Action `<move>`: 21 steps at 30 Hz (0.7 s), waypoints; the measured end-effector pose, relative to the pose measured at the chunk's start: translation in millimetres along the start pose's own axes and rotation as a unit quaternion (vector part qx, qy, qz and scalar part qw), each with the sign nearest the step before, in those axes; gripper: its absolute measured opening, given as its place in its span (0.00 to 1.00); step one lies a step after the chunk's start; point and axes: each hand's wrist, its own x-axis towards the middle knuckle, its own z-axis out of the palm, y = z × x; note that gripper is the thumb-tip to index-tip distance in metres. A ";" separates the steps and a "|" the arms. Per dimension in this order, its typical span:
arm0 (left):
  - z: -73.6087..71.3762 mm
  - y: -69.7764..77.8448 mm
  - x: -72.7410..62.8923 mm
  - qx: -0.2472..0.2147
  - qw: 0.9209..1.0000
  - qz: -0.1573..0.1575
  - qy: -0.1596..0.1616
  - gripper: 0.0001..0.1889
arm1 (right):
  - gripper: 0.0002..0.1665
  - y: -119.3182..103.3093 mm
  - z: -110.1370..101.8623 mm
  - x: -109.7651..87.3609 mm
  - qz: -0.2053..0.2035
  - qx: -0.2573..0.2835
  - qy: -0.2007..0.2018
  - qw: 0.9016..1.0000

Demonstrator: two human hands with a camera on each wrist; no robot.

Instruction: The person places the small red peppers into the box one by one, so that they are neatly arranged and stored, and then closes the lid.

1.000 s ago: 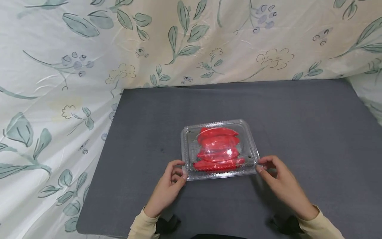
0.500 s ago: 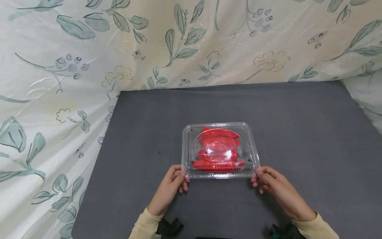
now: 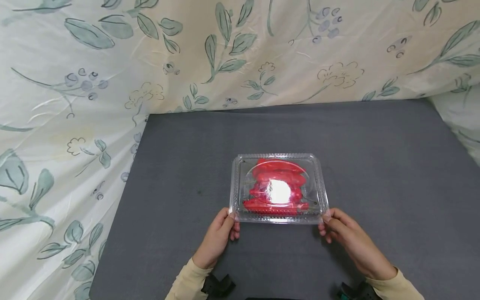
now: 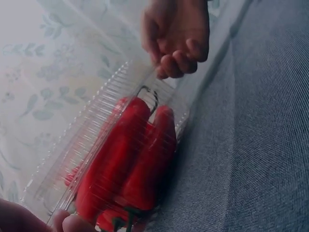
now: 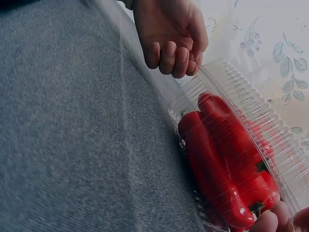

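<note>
A clear plastic clamshell box [image 3: 235, 187] filled with several red peppers [image 3: 277, 177] is at the middle of the table. My left hand [image 3: 215, 239] pinches its near left corner, thumb on top and the other fingers curled below the rim. At the near right corner my right hand [image 3: 354, 241] pinches the rim the same way. Green stems and the long red peppers [image 4: 113, 164] show through the box wall in the left wrist view. The lid lies closed over them, with bright glare on top. In the right wrist view, the box [image 5: 231, 87] sits close over the cloth.
A dark grey cloth [image 3: 187, 166] covers the table. Pale curtains with a leaf print [image 3: 232, 46] hang along the back and left side. Black wrist mounts [image 3: 219, 285] sit under both cream sleeves [image 3: 189, 283].
Both hands have shifted from the box's side edges to a pinch on its near corners, fingers now curled underneath. The box has turned squarer to the view, and the glare on its lid has grown.
</note>
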 end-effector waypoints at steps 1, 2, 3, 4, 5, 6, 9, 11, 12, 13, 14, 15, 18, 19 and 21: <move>0.4 -0.6 -0.2 0.000 1.000 0.005 0.000 0.12 | 0.11 0.2 0.1 0.0 0.000 0.001 0.000 1.000; 0.5 -1.2 -0.4 0.001 1.000 0.009 -0.001 0.12 | 0.11 0.4 0.1 0.0 -0.001 0.001 0.001 1.000; 0.6 -1.6 -0.6 0.003 1.000 0.012 -0.002 0.12 | 0.11 0.7 0.1 0.1 -0.002 0.001 0.000 1.000; 0.6 -1.7 -0.9 0.005 1.000 0.013 -0.003 0.13 | 0.11 0.9 0.1 0.2 -0.004 0.001 0.000 1.000; 0.6 -1.9 -1.2 0.008 1.000 0.014 -0.004 0.13 | 0.11 1.2 0.0 0.3 -0.005 0.000 0.001 1.000; 0.6 -1.7 -1.7 0.013 1.000 0.012 -0.005 0.14 | 0.10 1.5 -0.1 0.5 -0.005 0.000 0.001 1.000; 1.0 0.3 -3.5 0.028 1.000 0.009 -0.006 0.14 | 0.10 2.1 0.1 0.2 -0.010 -0.001 0.001 1.000; 1.6 2.4 -4.6 0.037 0.999 0.004 -0.002 0.13 | 0.10 1.9 0.4 0.4 -0.007 -0.005 0.004 1.000; 1.9 3.6 -5.1 0.040 0.999 0.002 0.000 0.13 | 0.11 1.8 0.6 0.6 -0.006 -0.007 0.006 1.000; 2.2 4.8 -5.5 0.042 0.999 0.001 0.002 0.12 | 0.11 1.7 0.9 0.6 -0.005 -0.009 0.008 1.000; 2.6 5.9 -5.7 0.045 0.999 0.000 0.004 0.12 | 0.11 1.6 1.1 0.6 -0.003 -0.011 0.010 1.000; 2.8 6.8 -5.9 0.048 0.999 -0.002 0.006 0.12 | 0.11 1.4 1.4 0.6 -0.002 -0.013 0.011 1.000; 3.7 8.7 -6.3 0.057 0.998 -0.006 0.005 0.11 | 0.12 0.7 2.3 0.5 0.002 -0.019 0.017 1.000; 4.1 9.3 -6.5 0.058 0.998 -0.007 0.004 0.11 | 0.12 0.4 2.6 0.4 0.003 -0.020 0.018 1.000; 4.8 10.0 -6.2 0.060 0.998 -0.010 0.003 0.11 | 0.12 -0.4 3.3 0.5 0.009 -0.023 0.024 0.999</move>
